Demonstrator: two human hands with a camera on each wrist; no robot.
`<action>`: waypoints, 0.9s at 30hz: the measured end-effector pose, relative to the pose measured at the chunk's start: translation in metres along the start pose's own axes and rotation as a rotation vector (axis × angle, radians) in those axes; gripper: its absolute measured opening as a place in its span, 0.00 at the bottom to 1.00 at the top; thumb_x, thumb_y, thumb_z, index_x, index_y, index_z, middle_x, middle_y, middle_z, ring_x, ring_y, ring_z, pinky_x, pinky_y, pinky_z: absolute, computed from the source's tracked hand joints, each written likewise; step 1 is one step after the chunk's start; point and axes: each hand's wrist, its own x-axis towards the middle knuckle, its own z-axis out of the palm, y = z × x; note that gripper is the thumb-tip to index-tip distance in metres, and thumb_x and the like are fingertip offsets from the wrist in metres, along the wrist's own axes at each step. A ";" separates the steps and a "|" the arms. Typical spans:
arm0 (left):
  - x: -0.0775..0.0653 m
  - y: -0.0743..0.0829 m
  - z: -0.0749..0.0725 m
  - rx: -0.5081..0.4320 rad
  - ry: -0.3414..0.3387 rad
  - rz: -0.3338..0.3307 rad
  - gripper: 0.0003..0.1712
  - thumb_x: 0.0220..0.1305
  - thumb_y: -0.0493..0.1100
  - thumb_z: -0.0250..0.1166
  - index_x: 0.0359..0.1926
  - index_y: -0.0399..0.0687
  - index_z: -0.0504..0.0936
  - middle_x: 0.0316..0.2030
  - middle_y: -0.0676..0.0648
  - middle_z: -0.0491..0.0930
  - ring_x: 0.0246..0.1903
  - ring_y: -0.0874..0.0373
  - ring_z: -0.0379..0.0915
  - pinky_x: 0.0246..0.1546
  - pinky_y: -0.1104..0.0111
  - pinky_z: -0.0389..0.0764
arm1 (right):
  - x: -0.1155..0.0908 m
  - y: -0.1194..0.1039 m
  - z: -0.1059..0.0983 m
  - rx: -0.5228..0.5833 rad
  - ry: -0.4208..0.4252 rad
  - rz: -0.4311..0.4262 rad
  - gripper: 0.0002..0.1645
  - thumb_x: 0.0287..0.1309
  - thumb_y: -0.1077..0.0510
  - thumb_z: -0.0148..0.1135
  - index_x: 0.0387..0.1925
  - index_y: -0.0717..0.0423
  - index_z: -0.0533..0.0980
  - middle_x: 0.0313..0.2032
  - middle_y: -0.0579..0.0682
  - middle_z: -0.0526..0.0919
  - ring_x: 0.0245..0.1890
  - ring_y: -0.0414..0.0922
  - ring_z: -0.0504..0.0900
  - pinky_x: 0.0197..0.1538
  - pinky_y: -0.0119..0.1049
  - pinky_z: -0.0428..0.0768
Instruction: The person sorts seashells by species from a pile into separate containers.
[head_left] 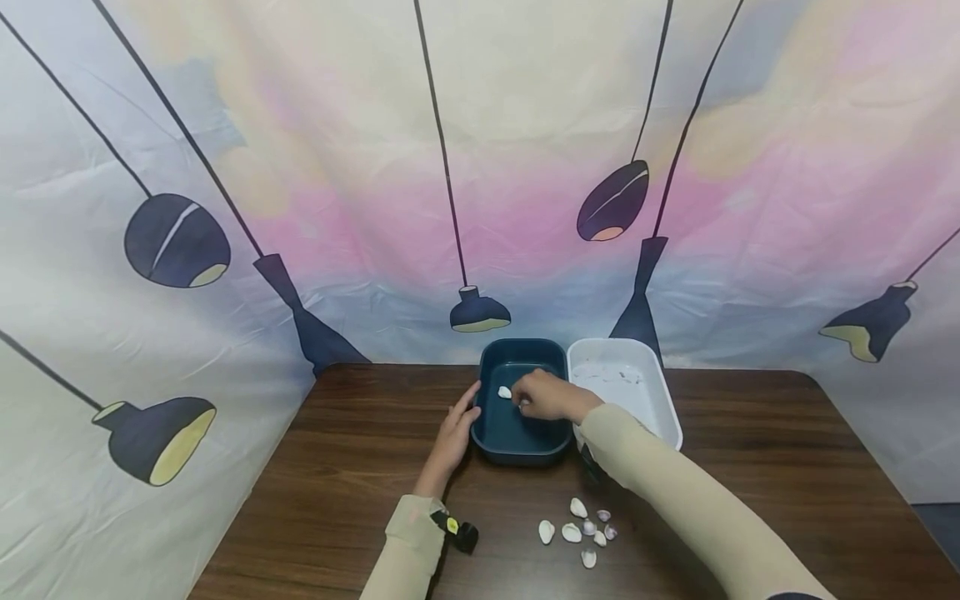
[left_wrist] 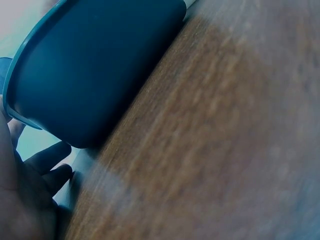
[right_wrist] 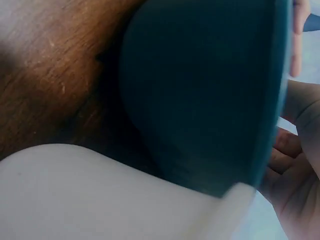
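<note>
A dark teal basin (head_left: pixel 521 457) stands at the table's back edge with one white seashell (head_left: pixel 505 392) lying inside. My right hand (head_left: pixel 551 395) reaches into it from the right, fingers bent down; a small pale bit, apparently a seashell (head_left: pixel 523 403), shows at the fingertips, mostly hidden. My left hand (head_left: pixel 452 433) touches the basin's left side with fairly straight fingers. The left wrist view shows the basin's outer wall (left_wrist: pixel 95 65) beside the left fingers (left_wrist: pixel 47 157). In the right wrist view, the basin's rim (right_wrist: pixel 282 100) partly covers my right hand (right_wrist: pixel 300 175).
Against the teal basin's right side stands a white basin (head_left: pixel 667 412) with small dark specks inside. Several white and purplish seashells (head_left: pixel 572 532) lie on the brown wooden table (head_left: pixel 337 483) nearer to me. A cloth printed with lamps (head_left: pixel 375 167) hangs behind the table.
</note>
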 end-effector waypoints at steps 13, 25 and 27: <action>0.000 -0.001 -0.003 -0.008 -0.001 0.003 0.29 0.83 0.36 0.47 0.80 0.37 0.63 0.78 0.32 0.60 0.80 0.35 0.49 0.80 0.42 0.29 | 0.019 0.009 0.010 -0.063 0.033 0.143 0.11 0.67 0.67 0.66 0.28 0.55 0.83 0.25 0.46 0.79 0.26 0.43 0.75 0.35 0.39 0.76; 0.006 -0.015 -0.002 0.007 -0.010 0.009 0.29 0.84 0.39 0.47 0.81 0.41 0.62 0.79 0.33 0.59 0.80 0.36 0.49 0.79 0.40 0.29 | 0.031 0.011 0.019 -0.097 0.059 0.247 0.18 0.68 0.65 0.68 0.21 0.51 0.79 0.22 0.46 0.76 0.25 0.44 0.73 0.35 0.39 0.75; 0.004 -0.011 -0.003 0.004 -0.021 0.005 0.29 0.84 0.39 0.47 0.81 0.41 0.62 0.79 0.33 0.59 0.80 0.36 0.49 0.79 0.41 0.29 | 0.032 0.012 0.020 -0.098 0.060 0.258 0.17 0.69 0.64 0.68 0.22 0.51 0.79 0.23 0.46 0.76 0.26 0.44 0.74 0.35 0.39 0.76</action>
